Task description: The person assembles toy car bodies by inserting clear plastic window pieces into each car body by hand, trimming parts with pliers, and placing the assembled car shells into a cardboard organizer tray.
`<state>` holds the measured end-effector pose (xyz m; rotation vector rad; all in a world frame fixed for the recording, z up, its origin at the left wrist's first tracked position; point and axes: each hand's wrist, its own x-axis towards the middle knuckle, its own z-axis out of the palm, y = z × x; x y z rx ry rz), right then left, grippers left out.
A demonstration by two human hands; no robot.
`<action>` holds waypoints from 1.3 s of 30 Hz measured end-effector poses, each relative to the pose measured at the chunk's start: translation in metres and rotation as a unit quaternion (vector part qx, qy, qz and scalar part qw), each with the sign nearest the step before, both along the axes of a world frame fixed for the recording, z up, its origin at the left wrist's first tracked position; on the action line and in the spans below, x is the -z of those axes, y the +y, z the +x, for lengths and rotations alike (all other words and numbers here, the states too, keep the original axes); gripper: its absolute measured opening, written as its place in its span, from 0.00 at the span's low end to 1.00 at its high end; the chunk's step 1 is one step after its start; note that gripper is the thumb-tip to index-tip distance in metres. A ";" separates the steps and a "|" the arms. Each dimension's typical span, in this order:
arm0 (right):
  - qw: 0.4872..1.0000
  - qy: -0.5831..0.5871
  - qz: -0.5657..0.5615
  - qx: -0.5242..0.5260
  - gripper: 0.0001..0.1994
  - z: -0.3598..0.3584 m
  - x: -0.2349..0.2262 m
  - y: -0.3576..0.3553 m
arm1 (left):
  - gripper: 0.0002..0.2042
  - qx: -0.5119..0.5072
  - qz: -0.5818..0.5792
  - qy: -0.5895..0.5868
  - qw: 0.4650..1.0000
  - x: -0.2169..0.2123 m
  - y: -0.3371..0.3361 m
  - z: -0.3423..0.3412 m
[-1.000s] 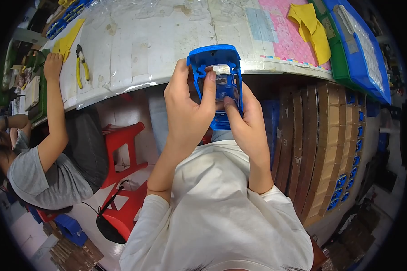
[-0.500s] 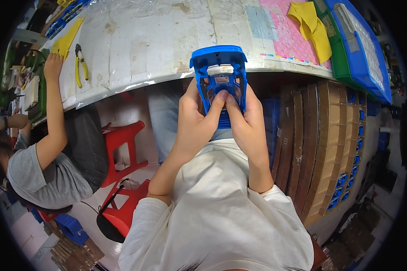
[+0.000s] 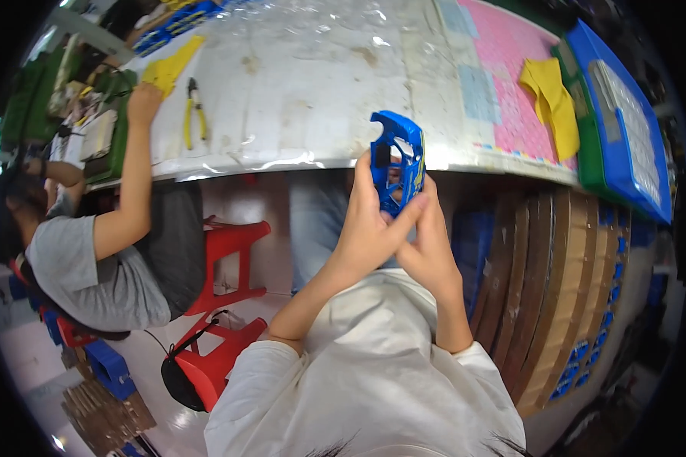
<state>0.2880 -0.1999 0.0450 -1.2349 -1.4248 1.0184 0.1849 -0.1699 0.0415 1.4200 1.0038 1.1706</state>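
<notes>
A glossy blue plastic toy car body shell (image 3: 415, 156), with window-like openings, is held up just off the table's front edge. It is tilted, turned on its side, with one painted side facing right. My left hand (image 3: 364, 222) is wrapped round its left side and lower end. My right hand (image 3: 428, 242) grips the lower right part, thumb pressed against the shell. The fingers behind the shell are partly hidden.
Yellow-handled pliers (image 3: 196, 122) lie on the worn white table (image 3: 297, 91). To the left, a co-worker's hand (image 3: 145, 105) touches a yellow cloth (image 3: 177, 62). Another yellow cloth (image 3: 552, 107), a green bin (image 3: 589, 148) and stacked cardboard trays (image 3: 541, 263) are at right. A red stool (image 3: 244, 247) stands left.
The shell has turned from its open inside facing me to its side, and both hands have shifted their grip and moved lower in view. The whole view has shifted too.
</notes>
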 end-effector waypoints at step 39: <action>0.758 -0.249 0.122 0.591 0.08 0.242 0.014 -0.125 | 0.06 -0.103 0.381 0.669 0.630 -0.031 0.223 -0.128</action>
